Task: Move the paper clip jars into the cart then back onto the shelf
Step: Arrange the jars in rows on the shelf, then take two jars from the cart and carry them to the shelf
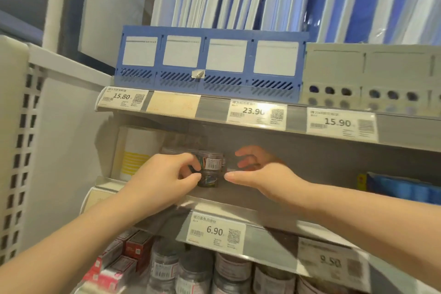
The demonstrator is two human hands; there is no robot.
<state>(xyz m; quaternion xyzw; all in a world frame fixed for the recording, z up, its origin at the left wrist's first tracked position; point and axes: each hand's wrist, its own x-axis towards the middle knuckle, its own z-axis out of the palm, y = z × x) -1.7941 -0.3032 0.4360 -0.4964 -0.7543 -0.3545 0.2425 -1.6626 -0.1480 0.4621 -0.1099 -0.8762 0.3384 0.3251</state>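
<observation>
Now, stacked paper clip jars (212,169) on the shelf (238,196).
Pinched by the left hand (164,174); right hand (260,172) half-curled alongside, grip unclear.

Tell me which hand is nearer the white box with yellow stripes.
Left. The left hand is just right of the white box with yellow stripes, its grip on the stacked paper clip jars; the right hand sits farther right, beyond those jars.

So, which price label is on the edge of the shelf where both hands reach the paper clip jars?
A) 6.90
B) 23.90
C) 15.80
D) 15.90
A: the 6.90 label hangs on the shelf edge just below the paper clip jars that the left hand grips.
</observation>
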